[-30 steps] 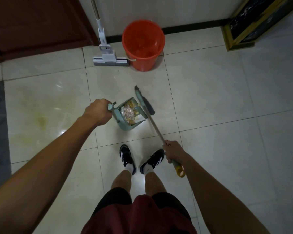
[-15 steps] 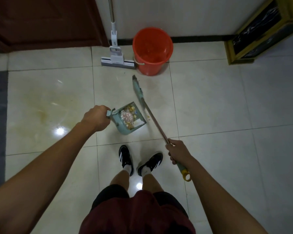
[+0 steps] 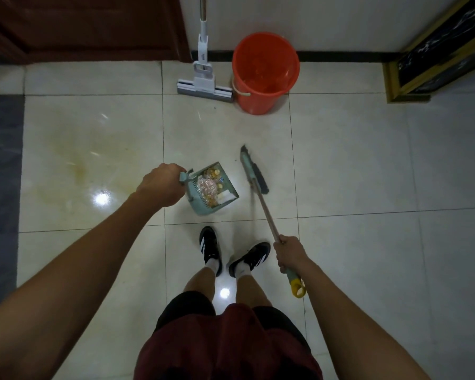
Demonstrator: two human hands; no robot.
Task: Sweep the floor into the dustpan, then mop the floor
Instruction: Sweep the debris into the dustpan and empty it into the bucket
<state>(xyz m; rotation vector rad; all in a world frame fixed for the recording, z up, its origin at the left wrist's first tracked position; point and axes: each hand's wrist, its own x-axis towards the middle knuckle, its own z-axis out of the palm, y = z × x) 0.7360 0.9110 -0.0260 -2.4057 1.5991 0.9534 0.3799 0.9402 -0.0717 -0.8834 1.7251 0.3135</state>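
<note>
The left hand (image 3: pixel 159 185) has its fingers closed round the dustpan (image 3: pixel 213 189) handle; the pan looks light and stiff. The right hand (image 3: pixel 290 253) has its fingers gripping the broom (image 3: pixel 254 176) shaft near its top, the soft bristles far below.

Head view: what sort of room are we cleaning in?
Probably a home's entry or hallway: glossy tiled floor, a dark wooden door in the white wall, and a sponge mop beside an orange bucket.

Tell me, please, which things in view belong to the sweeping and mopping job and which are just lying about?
Part of the job:
dustpan, held by left hand
broom, held by right hand
mop
orange bucket

Just there:
framed panel against the wall
brown door
</note>
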